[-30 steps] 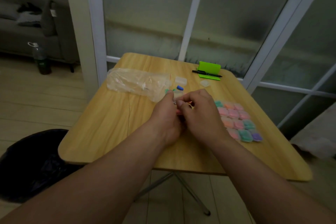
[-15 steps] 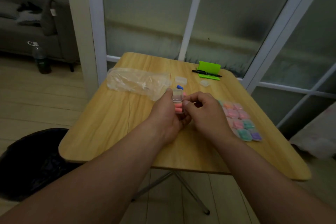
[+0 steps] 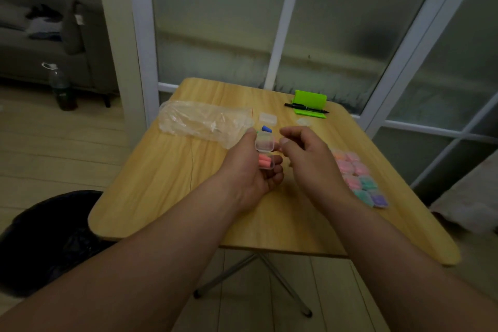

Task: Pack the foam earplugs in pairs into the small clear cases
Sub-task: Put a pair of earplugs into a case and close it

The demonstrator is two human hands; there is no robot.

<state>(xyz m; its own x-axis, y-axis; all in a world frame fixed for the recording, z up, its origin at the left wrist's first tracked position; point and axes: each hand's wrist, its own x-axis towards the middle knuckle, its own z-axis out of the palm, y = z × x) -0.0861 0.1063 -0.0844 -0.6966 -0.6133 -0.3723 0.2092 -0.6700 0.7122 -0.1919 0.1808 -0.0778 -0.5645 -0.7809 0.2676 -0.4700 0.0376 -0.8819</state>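
Hands are working close together above the worktop [image 3: 151, 186]: my left hand [image 3: 249, 170] is pinching the open clear case [image 3: 265, 152], lid tipped up so the pink earplugs [image 3: 265, 162] are sitting exposed, probably for closing. My right hand [image 3: 307, 159] is hovering just beside it, fingers curled loosely, gripping nothing I can see. Filled cases [image 3: 358, 178] are lying beyond my right wrist.

Smooth wood-grain table [image 3: 151, 183], crinkled glossy plastic bag [image 3: 199, 122], clear plastic case [image 3: 265, 143]
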